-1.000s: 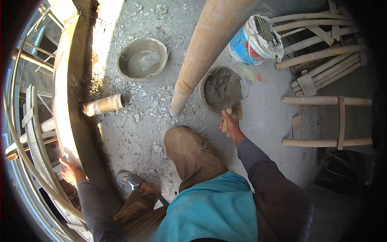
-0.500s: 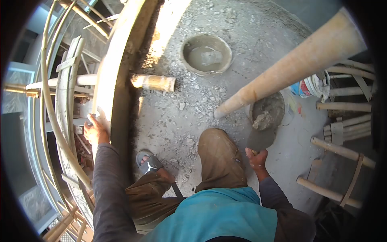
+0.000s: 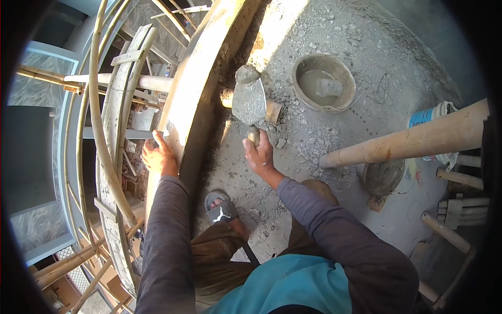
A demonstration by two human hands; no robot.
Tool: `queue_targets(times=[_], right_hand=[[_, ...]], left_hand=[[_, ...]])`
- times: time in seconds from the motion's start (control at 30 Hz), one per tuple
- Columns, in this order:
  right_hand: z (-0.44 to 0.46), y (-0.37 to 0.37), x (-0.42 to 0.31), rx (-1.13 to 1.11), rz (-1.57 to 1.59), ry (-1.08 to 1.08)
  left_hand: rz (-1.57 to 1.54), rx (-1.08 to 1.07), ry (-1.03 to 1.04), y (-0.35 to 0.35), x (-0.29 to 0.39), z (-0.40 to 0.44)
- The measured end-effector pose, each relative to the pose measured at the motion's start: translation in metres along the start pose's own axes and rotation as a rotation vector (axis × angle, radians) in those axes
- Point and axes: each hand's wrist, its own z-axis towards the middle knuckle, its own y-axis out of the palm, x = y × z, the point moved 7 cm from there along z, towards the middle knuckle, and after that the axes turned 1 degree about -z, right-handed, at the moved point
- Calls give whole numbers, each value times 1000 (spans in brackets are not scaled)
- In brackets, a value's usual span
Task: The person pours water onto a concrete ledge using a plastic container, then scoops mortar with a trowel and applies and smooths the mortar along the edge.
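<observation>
My right hand (image 3: 262, 159) is wrapped round the handle of a trowel (image 3: 249, 104), whose broad metal blade points away from me. A lump of grey mortar (image 3: 247, 75) sits near the blade's far end. The trowel is above the floor, close to the inner side of a low wall (image 3: 205, 78). My left hand (image 3: 159, 155) rests on the wall's outer top edge, fingers apart. At the right, partly behind a bamboo pole, is a round mortar pan (image 3: 384, 180) with grey residue inside.
A thick bamboo pole (image 3: 402, 140) slants across the right side. Beyond my right hand stands a bucket (image 3: 298, 89) with greyish water and an object in it. A bamboo stub (image 3: 273, 111) pokes from the wall. Rubble (image 3: 319, 138) litters the floor; bamboo scaffolding (image 3: 99, 104) stands outside.
My right hand has swung the trowel from the mortar pan leftward to the wall, and a mortar lump now shows on it. My left hand stays on the wall. The view has shifted left.
</observation>
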Motion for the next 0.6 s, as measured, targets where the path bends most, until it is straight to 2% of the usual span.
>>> queue_targets(times=[0.07, 0.13, 0.2, 0.27, 0.6], right_hand=[[21, 26, 8, 38, 19, 61], [37, 39, -3, 132, -169, 1], [51, 57, -1, 135, -158, 6], [66, 71, 1, 178, -286, -3], [77, 112, -35, 121, -373, -29]], left_hand=[[-8, 15, 5, -1, 1, 0], [-20, -4, 17, 1, 0, 2], [-14, -13, 8, 1, 0, 2], [-13, -6, 6, 2, 0, 1], [-8, -21, -4, 3, 1, 1]])
